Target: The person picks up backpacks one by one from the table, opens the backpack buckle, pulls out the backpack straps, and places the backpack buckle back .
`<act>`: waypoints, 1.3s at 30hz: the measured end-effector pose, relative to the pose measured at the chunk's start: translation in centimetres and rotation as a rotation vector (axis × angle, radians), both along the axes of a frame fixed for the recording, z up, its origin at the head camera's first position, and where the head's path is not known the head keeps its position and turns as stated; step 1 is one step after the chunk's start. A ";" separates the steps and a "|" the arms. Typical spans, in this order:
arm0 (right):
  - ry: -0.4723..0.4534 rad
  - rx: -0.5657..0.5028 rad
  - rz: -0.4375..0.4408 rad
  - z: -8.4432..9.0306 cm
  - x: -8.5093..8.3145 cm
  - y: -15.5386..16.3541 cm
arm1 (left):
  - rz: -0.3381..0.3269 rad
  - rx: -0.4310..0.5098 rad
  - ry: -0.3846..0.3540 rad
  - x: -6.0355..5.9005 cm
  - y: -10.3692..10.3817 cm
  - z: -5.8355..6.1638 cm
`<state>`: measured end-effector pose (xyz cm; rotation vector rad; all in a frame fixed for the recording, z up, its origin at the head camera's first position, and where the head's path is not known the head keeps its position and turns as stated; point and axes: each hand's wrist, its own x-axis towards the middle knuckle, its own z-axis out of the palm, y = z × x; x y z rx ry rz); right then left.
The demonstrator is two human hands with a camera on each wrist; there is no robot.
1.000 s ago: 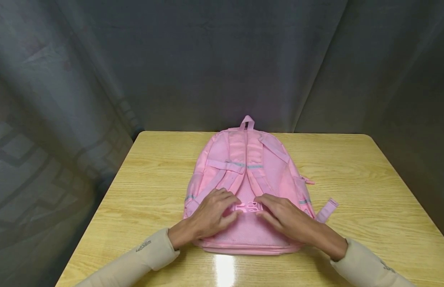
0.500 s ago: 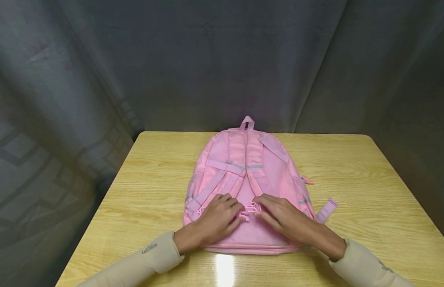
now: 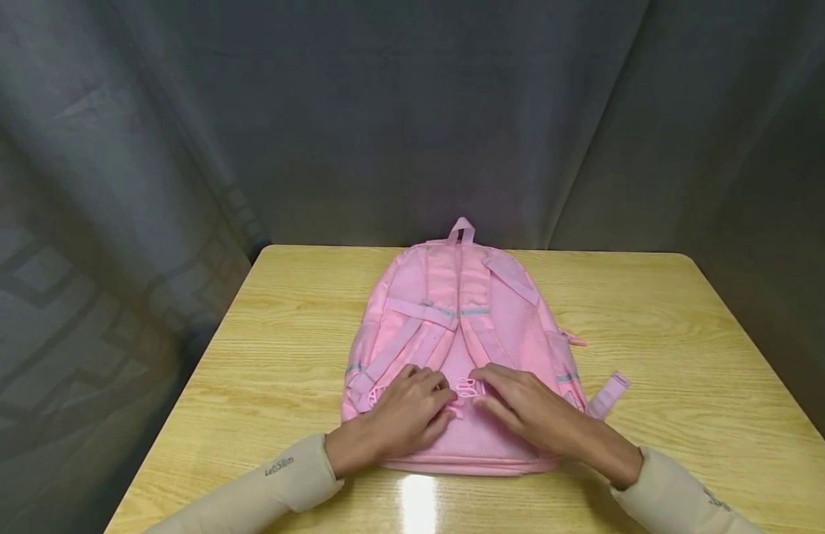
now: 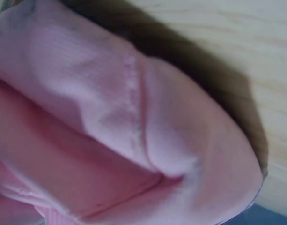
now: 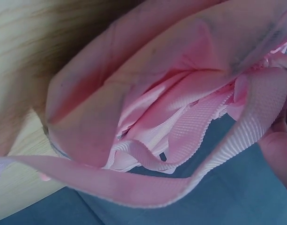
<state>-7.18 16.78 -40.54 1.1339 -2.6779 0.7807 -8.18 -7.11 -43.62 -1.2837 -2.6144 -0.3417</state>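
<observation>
A pink backpack (image 3: 475,437) lies back side up on the table, top handle pointing away. My right hand (image 3: 532,404) pinches the pronged half of a pink side-release buckle (image 3: 468,386) over the lower middle of the bag. Just left of it, my left hand (image 3: 415,411) holds the socket half (image 3: 456,409), mostly covered by the fingers. The two halves are apart, the socket slightly nearer me. In the right wrist view, pink webbing (image 5: 138,187) loops beside the bag toward my right hand (image 5: 281,145). The left wrist view shows only the bag's corner (image 4: 195,122) and table.
The shoulder straps (image 3: 442,274) run down the bag's back. A loose strap end (image 3: 608,394) sticks out right onto the wooden table (image 3: 279,326). Grey curtains (image 3: 412,111) hang behind the table and along its sides.
My left hand has moved slightly toward me with the socket half, away from level with the prongs. Another pink plastic piece shows at its left. My right hand has stayed nearly still.
</observation>
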 end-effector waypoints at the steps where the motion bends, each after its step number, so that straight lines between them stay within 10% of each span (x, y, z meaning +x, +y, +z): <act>1: 0.000 0.000 -0.001 0.0 0.0 0.0 | -0.005 0.012 -0.017 0.0 -0.1 0.1; 21: 0.046 0.013 0.007 0.0 -0.1 -0.5 | 0.170 0.660 -0.918 -0.2 0.4 3.5; 39: 0.107 0.084 0.013 0.1 0.6 -0.9 | 0.281 0.801 -1.217 0.1 0.8 3.1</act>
